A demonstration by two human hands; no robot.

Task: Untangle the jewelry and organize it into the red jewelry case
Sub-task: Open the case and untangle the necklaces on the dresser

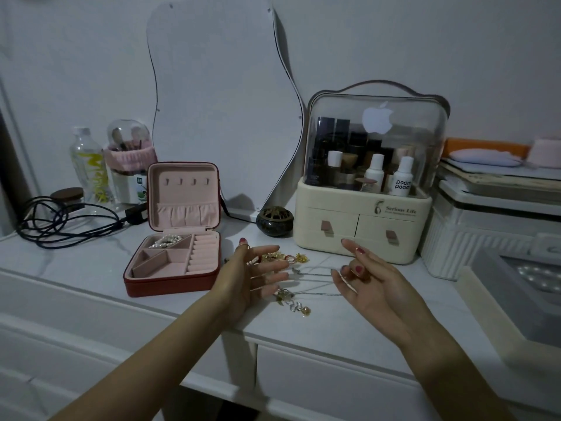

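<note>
Square red case (170, 281) open, pink velvet lining, pearls (165, 240) inside; left hand (243, 278) fingers spread loose; right hand (367, 284) pinching thin silver chain (315, 294).

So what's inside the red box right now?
The red jewelry case stands open. A pearl piece lies in its back compartment. The other pink compartments look empty, though the front wall hides their near edges.
</note>
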